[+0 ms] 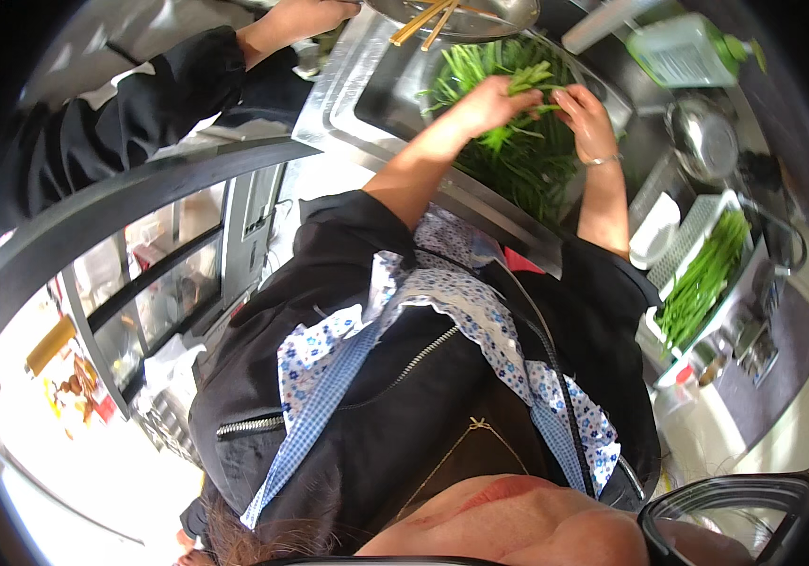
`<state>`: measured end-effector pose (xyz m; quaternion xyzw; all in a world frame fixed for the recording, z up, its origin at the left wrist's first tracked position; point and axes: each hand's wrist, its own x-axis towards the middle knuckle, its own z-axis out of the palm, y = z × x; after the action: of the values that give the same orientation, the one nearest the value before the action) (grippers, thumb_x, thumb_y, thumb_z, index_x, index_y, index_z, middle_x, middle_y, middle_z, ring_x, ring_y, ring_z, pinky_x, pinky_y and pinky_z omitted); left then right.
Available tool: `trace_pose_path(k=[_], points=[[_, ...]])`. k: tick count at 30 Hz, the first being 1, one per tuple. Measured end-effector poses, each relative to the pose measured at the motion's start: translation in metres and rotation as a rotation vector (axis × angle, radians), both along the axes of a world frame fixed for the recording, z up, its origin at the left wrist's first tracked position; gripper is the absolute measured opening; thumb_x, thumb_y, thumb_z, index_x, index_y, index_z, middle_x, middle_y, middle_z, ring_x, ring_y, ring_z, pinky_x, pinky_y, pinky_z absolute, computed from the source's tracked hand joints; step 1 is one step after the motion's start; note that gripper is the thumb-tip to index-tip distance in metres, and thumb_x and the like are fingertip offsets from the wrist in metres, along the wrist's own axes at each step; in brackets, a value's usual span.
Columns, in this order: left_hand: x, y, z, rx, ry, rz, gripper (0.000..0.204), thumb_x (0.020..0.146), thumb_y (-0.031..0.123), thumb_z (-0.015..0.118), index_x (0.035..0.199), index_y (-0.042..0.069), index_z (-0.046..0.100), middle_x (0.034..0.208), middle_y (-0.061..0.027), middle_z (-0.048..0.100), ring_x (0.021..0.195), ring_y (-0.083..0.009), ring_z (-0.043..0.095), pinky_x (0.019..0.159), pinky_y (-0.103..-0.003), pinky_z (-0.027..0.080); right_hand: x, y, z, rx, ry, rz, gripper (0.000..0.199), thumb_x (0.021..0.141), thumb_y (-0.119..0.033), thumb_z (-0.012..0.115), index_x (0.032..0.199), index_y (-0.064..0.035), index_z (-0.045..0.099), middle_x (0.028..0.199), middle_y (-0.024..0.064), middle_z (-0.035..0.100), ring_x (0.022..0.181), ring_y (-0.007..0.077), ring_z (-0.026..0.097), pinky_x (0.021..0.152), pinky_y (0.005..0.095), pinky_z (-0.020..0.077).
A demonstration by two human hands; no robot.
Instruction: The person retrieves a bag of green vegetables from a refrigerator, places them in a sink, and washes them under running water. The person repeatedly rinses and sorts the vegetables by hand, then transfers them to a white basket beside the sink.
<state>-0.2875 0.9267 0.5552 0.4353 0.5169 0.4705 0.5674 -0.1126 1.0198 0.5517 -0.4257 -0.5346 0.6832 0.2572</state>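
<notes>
Over the metal sink (381,127), my left hand (491,106) is closed around a bunch of long green leafy vegetables (529,77). Close beside it on the right, my right hand (588,121) pinches a thin green stalk from the same bunch. More loose greens (527,184) fill the sink below both hands. The palm side of the left hand is hidden.
A metal bowl (489,24) with wooden chopsticks (414,24) sits at the sink's far edge. Right of it are a green soap bottle (678,52), a metal pot (703,139) and a white basket (730,203) of green stalks. Another person's hand (296,24) is at far left.
</notes>
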Motion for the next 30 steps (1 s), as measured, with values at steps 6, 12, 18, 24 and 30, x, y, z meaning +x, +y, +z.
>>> trace_pose_path(k=[6, 12, 18, 24, 30], points=[[-0.009, 0.000, 0.000, -0.083, -0.002, -0.021, 0.020, 0.091, 0.025, 0.060, 0.085, 0.006, 0.067, 0.066, 0.0021, 0.061, 0.062, -0.0055, 0.052, 0.058, -0.023, 0.041, 0.007, 0.012, 0.014, -0.059, -0.140, -0.227, 0.033, 0.094, -0.035, 0.053, 0.103, -0.0059, 0.064, 0.096, 0.0072, 0.066, 0.094, 0.0149, 0.061, 0.082, 0.0263, 0.0446], [-0.009, 0.005, -0.011, -0.076, 0.010, -0.119, 0.022, 0.090, 0.026, 0.062, 0.094, 0.006, 0.068, 0.066, 0.0036, 0.057, 0.058, -0.0044, 0.047, 0.052, -0.021, 0.035, -0.003, 0.013, 0.018, -0.176, 0.044, 0.243, 0.050, 0.092, -0.048, 0.049, 0.115, -0.0049, 0.063, 0.114, 0.0070, 0.063, 0.100, 0.0167, 0.061, 0.093, 0.0319, 0.0405], [-0.010, 0.003, -0.013, -0.098, -0.129, -0.090, 0.020, 0.087, 0.023, 0.065, 0.085, 0.004, 0.069, 0.072, 0.0018, 0.064, 0.062, -0.0060, 0.053, 0.057, -0.022, 0.041, -0.008, 0.014, 0.013, -0.052, -0.014, 0.324, 0.027, 0.090, -0.025, 0.060, 0.104, -0.0020, 0.064, 0.096, 0.0037, 0.064, 0.090, 0.0110, 0.061, 0.076, 0.0222, 0.0471], [-0.010, 0.001, -0.012, -0.106, -0.098, -0.072, 0.019, 0.089, 0.017, 0.063, 0.095, 0.000, 0.067, 0.079, -0.0019, 0.066, 0.070, -0.0071, 0.057, 0.063, -0.021, 0.045, 0.000, 0.012, 0.006, -0.132, 0.081, 0.301, 0.021, 0.086, -0.017, 0.064, 0.103, -0.0048, 0.061, 0.094, 0.0016, 0.064, 0.085, 0.0101, 0.059, 0.075, 0.0234, 0.0452], [-0.005, 0.003, -0.013, 0.055, 0.081, -0.002, 0.017, 0.086, 0.013, 0.066, 0.096, 0.000, 0.067, 0.083, -0.0006, 0.066, 0.072, -0.0062, 0.057, 0.065, -0.020, 0.045, 0.003, 0.020, -0.014, -0.464, 0.284, 0.129, 0.014, 0.085, -0.010, 0.064, 0.097, -0.0081, 0.058, 0.094, 0.0027, 0.064, 0.083, 0.0141, 0.059, 0.078, 0.0324, 0.0458]])
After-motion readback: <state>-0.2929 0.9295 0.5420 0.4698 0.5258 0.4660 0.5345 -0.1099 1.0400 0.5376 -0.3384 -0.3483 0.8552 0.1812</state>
